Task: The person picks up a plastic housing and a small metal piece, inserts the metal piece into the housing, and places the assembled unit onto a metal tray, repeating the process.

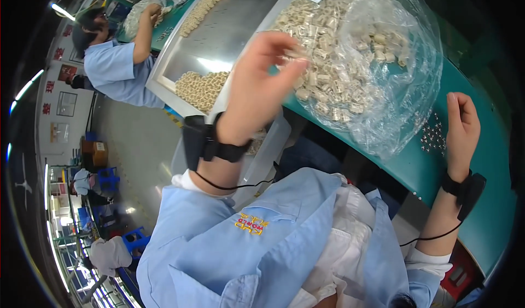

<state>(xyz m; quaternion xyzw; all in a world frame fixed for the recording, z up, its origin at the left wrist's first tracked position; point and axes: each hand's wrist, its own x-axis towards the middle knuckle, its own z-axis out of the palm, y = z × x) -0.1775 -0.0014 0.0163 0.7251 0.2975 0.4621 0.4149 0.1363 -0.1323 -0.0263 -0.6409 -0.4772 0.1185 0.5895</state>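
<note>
Cream plastic parts [331,81] lie heaped with a clear plastic bag [410,97] on a green worktable [492,198]; left hand [261,75] half curled at their left side, right hand [462,127] nearly pinched beside small metal pieces [432,137], whether either holds anything I cannot tell; further left, a metal tray [219,40]

A clear, crumpled plastic bag [383,127] lies spread on the green tabletop [493,171]. Many small, blocky, cream-coloured parts [339,62] are heaped loosely toward its left, with a smaller cluster at its right. Just beside its right edge, tiny silvery pieces [432,137] lie scattered.
</note>
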